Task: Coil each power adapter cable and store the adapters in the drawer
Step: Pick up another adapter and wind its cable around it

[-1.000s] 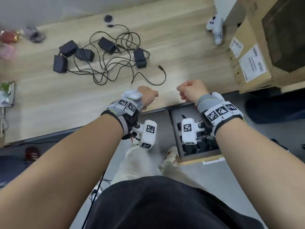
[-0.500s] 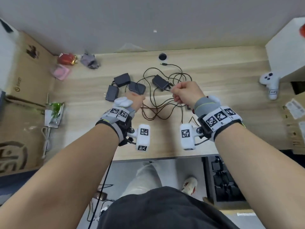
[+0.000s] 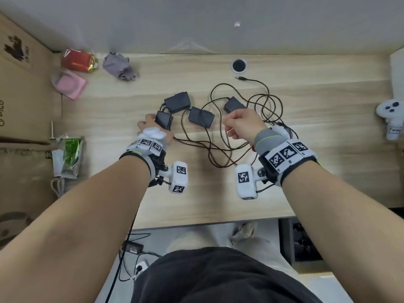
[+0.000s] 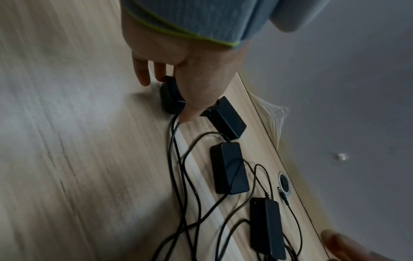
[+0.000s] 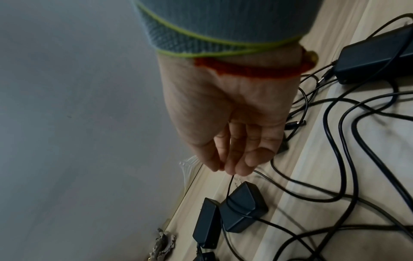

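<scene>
Several black power adapters lie in a row on the wooden desk [image 3: 306,193] amid tangled black cables [image 3: 218,147]. My left hand [image 3: 150,125] [image 4: 170,95] grips the leftmost adapter [image 3: 162,120] [image 4: 171,100] between thumb and fingers. Beside it lie a second adapter [image 3: 177,101] [image 4: 225,120], a third [image 3: 201,117] [image 4: 230,167] and a fourth [image 3: 235,104] [image 4: 267,227]. My right hand [image 3: 231,125] [image 5: 232,169] hovers over the tangle and pinches a thin cable [image 5: 230,185] that runs down to an adapter [image 5: 243,206]. The open drawer [image 3: 284,237], below the desk's front right, holds dark adapters.
A cardboard box [image 3: 21,106] stands on the left. A red packet [image 3: 76,60], a pink item [image 3: 70,84] and a grey cloth [image 3: 120,66] lie at the back left, a green packet [image 3: 70,154] nearer. A cable hole [image 3: 239,65] sits at the back, a white controller [image 3: 391,119] at the right.
The view rose from the drawer to the desk. Both hands moved forward from the desk's front edge into the tangle. The left hand took hold of the leftmost adapter.
</scene>
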Demonstrator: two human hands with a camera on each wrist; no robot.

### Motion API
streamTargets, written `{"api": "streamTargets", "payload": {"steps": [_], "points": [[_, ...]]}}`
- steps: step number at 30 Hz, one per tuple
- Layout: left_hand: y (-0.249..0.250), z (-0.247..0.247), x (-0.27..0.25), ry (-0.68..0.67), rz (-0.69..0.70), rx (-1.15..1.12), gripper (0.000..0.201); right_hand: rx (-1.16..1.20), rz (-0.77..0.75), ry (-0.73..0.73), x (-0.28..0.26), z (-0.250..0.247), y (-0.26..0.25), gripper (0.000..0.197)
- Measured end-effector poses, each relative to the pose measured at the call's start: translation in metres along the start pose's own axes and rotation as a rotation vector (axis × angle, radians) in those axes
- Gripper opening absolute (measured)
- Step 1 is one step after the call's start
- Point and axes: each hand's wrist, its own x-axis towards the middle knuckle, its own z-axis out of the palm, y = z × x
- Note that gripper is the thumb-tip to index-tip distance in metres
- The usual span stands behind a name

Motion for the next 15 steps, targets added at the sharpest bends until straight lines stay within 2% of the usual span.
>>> {"api": "streamTargets", "payload": {"steps": [6,8,10,13,15], "points": [[-0.001,-0.013,0.008,-0.116,0.029,0.116,0.071,-0.030,-0.011,-0.004,0.001,-0.006,-0.011,0.010],[0.002,-0.020,0.002,-0.127,0.017,0.089,0.064,-0.036,-0.023,-0.014,0.002,-0.007,-0.016,0.009],[0.007,-0.029,-0.011,-0.121,0.047,-0.009,0.068,-0.039,-0.054,-0.045,-0.002,-0.009,-0.027,0.007],[0.025,-0.048,-0.037,-0.093,0.212,-0.173,0.067,-0.026,-0.110,-0.100,-0.011,-0.012,-0.048,0.004],[0.046,-0.064,-0.061,-0.016,0.381,-0.206,0.059,-0.003,-0.171,-0.125,-0.020,-0.020,-0.066,0.019]]}}
